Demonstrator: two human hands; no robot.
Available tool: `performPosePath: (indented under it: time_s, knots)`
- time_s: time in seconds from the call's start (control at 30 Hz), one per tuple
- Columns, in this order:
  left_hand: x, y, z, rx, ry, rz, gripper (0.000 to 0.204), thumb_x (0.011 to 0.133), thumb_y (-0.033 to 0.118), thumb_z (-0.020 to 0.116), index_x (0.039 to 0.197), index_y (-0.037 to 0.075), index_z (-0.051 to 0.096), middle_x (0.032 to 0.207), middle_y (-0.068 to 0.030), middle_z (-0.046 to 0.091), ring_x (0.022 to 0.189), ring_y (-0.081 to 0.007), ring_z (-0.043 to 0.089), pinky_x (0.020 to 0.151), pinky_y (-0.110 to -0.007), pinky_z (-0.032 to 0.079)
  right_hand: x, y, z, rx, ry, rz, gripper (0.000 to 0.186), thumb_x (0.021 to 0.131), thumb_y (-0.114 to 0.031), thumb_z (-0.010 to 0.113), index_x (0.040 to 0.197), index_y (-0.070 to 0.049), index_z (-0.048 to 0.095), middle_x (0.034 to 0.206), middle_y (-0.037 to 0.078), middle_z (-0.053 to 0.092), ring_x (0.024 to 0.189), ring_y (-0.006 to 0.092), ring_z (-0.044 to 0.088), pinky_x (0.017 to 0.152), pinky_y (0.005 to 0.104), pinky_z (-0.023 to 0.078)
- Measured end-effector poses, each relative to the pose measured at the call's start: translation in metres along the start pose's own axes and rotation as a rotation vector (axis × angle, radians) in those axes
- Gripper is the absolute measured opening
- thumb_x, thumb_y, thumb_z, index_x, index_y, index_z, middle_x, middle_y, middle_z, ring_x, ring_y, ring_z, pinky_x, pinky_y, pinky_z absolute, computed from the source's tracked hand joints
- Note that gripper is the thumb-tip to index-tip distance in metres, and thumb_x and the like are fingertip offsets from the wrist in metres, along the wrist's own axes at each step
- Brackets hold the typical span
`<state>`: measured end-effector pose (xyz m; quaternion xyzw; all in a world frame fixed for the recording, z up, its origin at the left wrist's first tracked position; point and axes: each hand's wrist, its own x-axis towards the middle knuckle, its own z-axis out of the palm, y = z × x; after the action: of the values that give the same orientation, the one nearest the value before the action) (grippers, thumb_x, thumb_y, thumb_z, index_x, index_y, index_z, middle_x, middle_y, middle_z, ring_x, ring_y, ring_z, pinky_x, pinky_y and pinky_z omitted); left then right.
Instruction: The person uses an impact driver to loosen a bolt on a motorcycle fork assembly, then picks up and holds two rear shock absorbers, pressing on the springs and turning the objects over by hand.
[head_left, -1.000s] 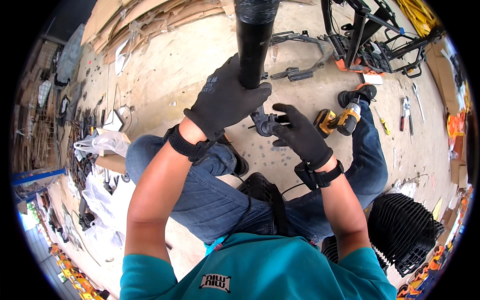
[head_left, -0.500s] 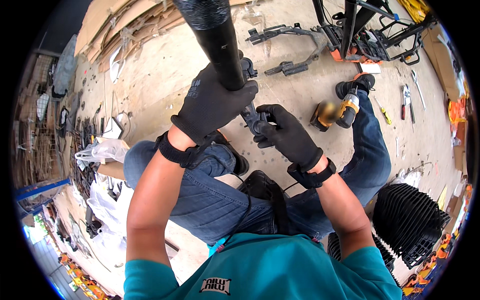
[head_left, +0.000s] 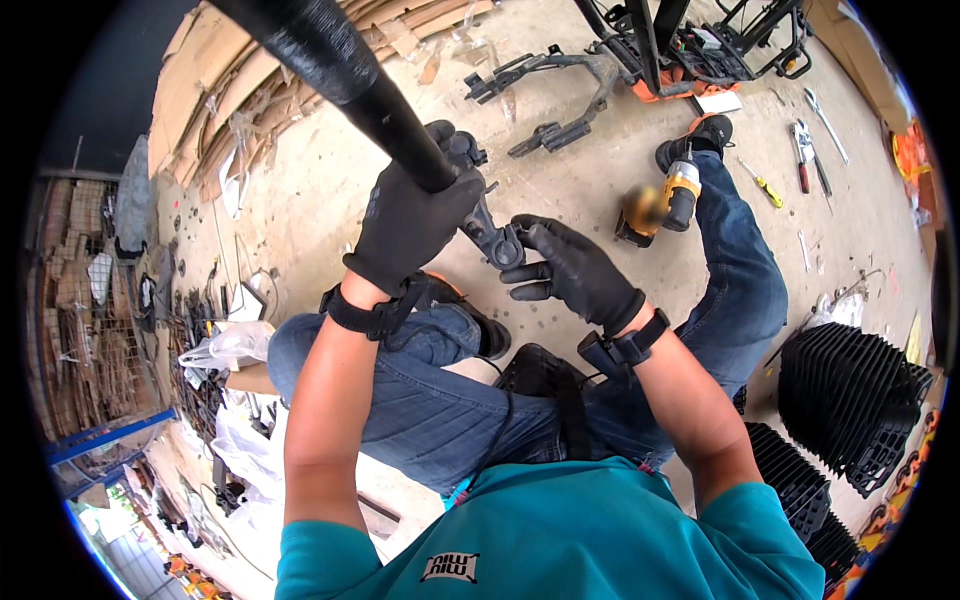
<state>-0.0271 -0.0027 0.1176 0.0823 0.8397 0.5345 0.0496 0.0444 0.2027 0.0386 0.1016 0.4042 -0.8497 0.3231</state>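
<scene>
My left hand [head_left: 408, 215], in a black work glove, is wrapped round the lower part of a long black tube [head_left: 350, 90]. The tube slants up toward the far left, with shiny film round its upper part. Below my fist a black metal bracket [head_left: 478, 222] shows, ending in a ring-shaped fitting [head_left: 506, 248]. My right hand [head_left: 580, 272], also gloved, is beside that ring with its fingers stretched out and apart. Its fingertips are very close to the ring; I cannot tell whether they touch it.
A yellow-and-black cordless drill [head_left: 660, 203] stands by my right foot. Farther right lie a screwdriver [head_left: 766, 188], pliers [head_left: 803, 155] and a wrench [head_left: 828, 128]. A black frame part [head_left: 575, 100] lies ahead, near a larger black frame [head_left: 660, 45]. Flattened cardboard [head_left: 240, 60] and black ribbed baskets [head_left: 845, 400] flank me.
The tube has tilted farther left, and its ring end has turned more into view. My right fingers have loosened and spread beside the ring. My left hand keeps its hold.
</scene>
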Motion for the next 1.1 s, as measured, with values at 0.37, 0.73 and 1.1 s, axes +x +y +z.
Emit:
performPosePath:
  time_s: [0.37,0.73,1.1]
  knots:
    - [-0.005,0.010,-0.001,-0.010,-0.032,-0.055,0.062,0.081,0.015,0.071,0.135,-0.004,0.047,0.124,-0.0168,0.057,0.103,-0.0185,0.058,0.092,-0.033,0.047,0.013,0.012,0.022,-0.287,0.090,-0.122,0.045,0.092,-0.012,0.062,0.132,0.000,0.045,0.109,0.009,0.057,0.088,0.0163,0.067,0.073,0.0302,0.060]
    - [-0.004,-0.012,-0.004,0.049,0.010,0.090,0.056,0.085,0.013,0.071,0.133,-0.004,0.049,0.120,-0.0148,0.060,0.106,-0.0189,0.059,0.092,-0.033,0.048,0.012,0.028,0.012,-0.330,0.030,-0.255,0.059,0.093,-0.008,0.060,0.145,0.002,0.035,0.120,0.014,0.058,0.096,0.0175,0.065,0.087,0.0307,0.055]
    - [-0.006,-0.003,0.000,0.020,0.033,0.067,0.061,0.081,0.020,0.075,0.128,-0.010,0.050,0.094,-0.0119,0.067,0.087,-0.0157,0.064,0.081,-0.030,0.051,0.003,0.021,0.014,-0.261,0.104,-0.181,0.048,0.099,-0.011,0.052,0.144,0.000,0.040,0.120,0.012,0.060,0.098,0.0198,0.066,0.083,0.0324,0.056]
